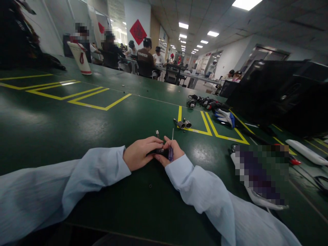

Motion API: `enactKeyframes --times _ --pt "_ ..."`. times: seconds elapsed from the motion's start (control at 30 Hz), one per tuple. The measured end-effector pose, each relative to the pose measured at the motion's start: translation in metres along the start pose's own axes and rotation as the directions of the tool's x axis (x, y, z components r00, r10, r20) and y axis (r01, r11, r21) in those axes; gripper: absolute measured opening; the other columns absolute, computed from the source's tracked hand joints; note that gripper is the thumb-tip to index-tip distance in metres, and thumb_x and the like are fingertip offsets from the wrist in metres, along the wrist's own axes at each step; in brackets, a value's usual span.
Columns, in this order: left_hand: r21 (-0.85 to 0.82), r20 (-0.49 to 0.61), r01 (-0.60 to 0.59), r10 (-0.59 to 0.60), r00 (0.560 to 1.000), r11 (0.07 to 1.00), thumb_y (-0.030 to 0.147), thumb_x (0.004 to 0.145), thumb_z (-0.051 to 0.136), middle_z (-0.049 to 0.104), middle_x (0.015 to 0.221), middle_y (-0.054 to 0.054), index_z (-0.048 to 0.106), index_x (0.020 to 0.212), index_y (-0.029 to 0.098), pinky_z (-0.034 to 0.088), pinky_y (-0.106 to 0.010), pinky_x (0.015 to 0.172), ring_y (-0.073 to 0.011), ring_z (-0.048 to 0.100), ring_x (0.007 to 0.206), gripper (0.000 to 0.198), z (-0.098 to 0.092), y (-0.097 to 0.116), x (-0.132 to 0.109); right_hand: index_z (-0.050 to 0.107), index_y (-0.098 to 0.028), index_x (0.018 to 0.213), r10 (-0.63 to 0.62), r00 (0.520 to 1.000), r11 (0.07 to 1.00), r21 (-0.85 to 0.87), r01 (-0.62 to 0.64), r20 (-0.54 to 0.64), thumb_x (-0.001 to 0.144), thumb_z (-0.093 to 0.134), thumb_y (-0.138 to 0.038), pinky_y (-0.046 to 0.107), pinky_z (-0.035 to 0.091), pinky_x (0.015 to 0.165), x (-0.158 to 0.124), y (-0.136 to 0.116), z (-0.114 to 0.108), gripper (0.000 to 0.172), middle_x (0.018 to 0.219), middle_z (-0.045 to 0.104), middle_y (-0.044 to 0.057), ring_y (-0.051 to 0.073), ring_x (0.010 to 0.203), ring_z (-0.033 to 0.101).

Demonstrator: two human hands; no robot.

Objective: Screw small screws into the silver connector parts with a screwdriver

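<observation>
My left hand [139, 153] is closed around a small dark metal part [160, 150], whose shiny stem sticks up past the fingers. Most of the part is hidden by both hands. In my right hand [176, 150] is a screwdriver with a purple handle [171, 154] and a thin shaft pointing up, away from me. My right fingertips also touch the metal part, and the two hands meet just above the green table [115, 198]. Beyond them lie two metal pieces [181, 124] with cup-shaped ends and short stems. A tiny dark ring [150, 186] rests nearer to me.
Black cables and metal parts [202, 101] lie at the back right, beside a blue-and-white glove [224, 117]. A blurred-out tablet-like device [263, 198] is at my right. A white cup [81, 58] stands far left. Yellow tape marks the table. Several people sit beyond.
</observation>
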State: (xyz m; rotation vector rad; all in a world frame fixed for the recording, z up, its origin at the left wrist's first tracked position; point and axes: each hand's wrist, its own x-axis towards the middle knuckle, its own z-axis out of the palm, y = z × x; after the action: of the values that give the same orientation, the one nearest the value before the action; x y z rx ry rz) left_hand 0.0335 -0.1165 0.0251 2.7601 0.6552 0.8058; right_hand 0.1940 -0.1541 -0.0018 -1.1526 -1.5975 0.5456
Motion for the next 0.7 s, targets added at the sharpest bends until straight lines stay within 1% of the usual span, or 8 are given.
enactKeyframes --times 0.07,0.1,0.17,0.23,0.3,0.37,0.53,0.7 --pt "0.056 0.005 -0.066 0.066 0.998 0.996 0.007 0.076 0.047 0.059 0.106 -0.013 0.058 0.1 0.011 0.049 -0.03 0.084 -0.0186 0.056 0.099 0.026 0.0 -0.002 0.001 0.044 -0.02 0.076 -0.267 0.964 0.957 -0.122 0.264 -0.008 0.068 0.063 -0.023 0.042 0.043 0.09 -0.004 -0.013 -0.01 0.021 0.117 0.056 0.017 0.025 0.111 0.052" --pt "0.097 0.007 -0.105 0.104 0.995 0.99 0.008 0.078 0.046 0.059 0.106 -0.013 0.059 0.099 0.011 0.049 -0.031 0.084 -0.0192 0.056 0.099 0.025 0.0 -0.003 0.001 0.044 -0.02 0.074 -0.439 0.898 0.885 -0.153 0.439 0.037 0.07 0.061 -0.019 0.039 0.044 0.088 -0.007 -0.02 -0.014 0.017 0.11 0.06 0.014 0.022 0.108 0.054" --pt "0.187 0.008 -0.18 0.182 0.983 0.966 0.009 0.08 0.044 0.06 0.106 -0.013 0.059 0.099 0.011 0.048 -0.032 0.085 -0.0198 0.056 0.098 0.025 0.001 -0.004 0.001 0.047 -0.02 0.073 -0.696 0.691 0.682 -0.121 0.721 0.194 0.075 0.056 -0.013 0.03 0.049 0.079 -0.015 -0.035 -0.019 0.011 0.092 0.066 0.007 0.016 0.092 0.06" --pt "0.254 0.011 -0.237 0.242 0.97 0.938 0.008 0.081 0.041 0.06 0.108 -0.012 0.059 0.101 0.012 0.048 -0.033 0.086 -0.0196 0.056 0.099 0.027 0.001 -0.005 0.0 0.05 -0.019 0.071 -0.778 0.532 0.535 -0.09 0.84 0.334 0.08 0.05 -0.015 0.024 0.048 0.064 -0.027 -0.046 -0.017 0.01 0.08 0.066 0.002 0.013 0.076 0.06" --pt "0.272 0.012 -0.254 0.261 0.965 0.928 0.006 0.082 0.037 0.061 0.11 -0.011 0.059 0.102 0.013 0.046 -0.033 0.088 -0.0194 0.054 0.102 0.03 0.001 -0.005 -0.001 0.053 -0.02 0.07 -0.711 0.514 0.527 -0.121 0.841 0.48 0.083 0.046 -0.019 0.025 0.045 0.057 -0.037 -0.051 -0.011 0.015 0.079 0.064 0.002 0.013 0.071 0.057" --pt "0.248 0.009 -0.226 0.231 0.973 0.942 0.005 0.083 0.036 0.061 0.11 -0.01 0.059 0.102 0.014 0.046 -0.033 0.088 -0.0192 0.054 0.102 0.031 0.001 -0.005 -0.001 0.055 -0.021 0.073 -0.634 0.534 0.549 -0.16 0.82 0.56 0.085 0.044 -0.021 0.026 0.042 0.055 -0.043 -0.051 -0.006 0.016 0.081 0.064 0.002 0.014 0.072 0.055" --pt "-0.011 -0.13 0.067 -0.068 0.989 0.998 0.01 0.078 0.049 0.06 0.107 -0.009 0.06 0.101 0.016 0.05 -0.032 0.083 -0.0182 0.057 0.098 0.026 0.001 -0.014 0.004 0.056 -0.021 0.078 -0.548 0.565 0.571 -0.218 0.792 0.617 0.086 0.04 -0.019 0.025 0.04 0.056 -0.034 -0.038 -0.008 0.018 0.078 0.06 0.001 0.014 0.069 0.051" --pt "-0.442 -0.218 0.32 -0.447 0.868 0.838 0.02 0.067 0.063 0.059 0.101 -0.008 0.06 0.096 0.015 0.054 -0.032 0.073 -0.0182 0.061 0.086 0.03 0.002 -0.025 0.011 0.056 -0.019 0.079 -0.515 0.589 0.551 -0.286 0.784 0.623 0.086 0.041 -0.015 0.023 0.042 0.06 -0.011 -0.016 -0.017 0.017 0.079 0.061 0.004 0.015 0.072 0.052"
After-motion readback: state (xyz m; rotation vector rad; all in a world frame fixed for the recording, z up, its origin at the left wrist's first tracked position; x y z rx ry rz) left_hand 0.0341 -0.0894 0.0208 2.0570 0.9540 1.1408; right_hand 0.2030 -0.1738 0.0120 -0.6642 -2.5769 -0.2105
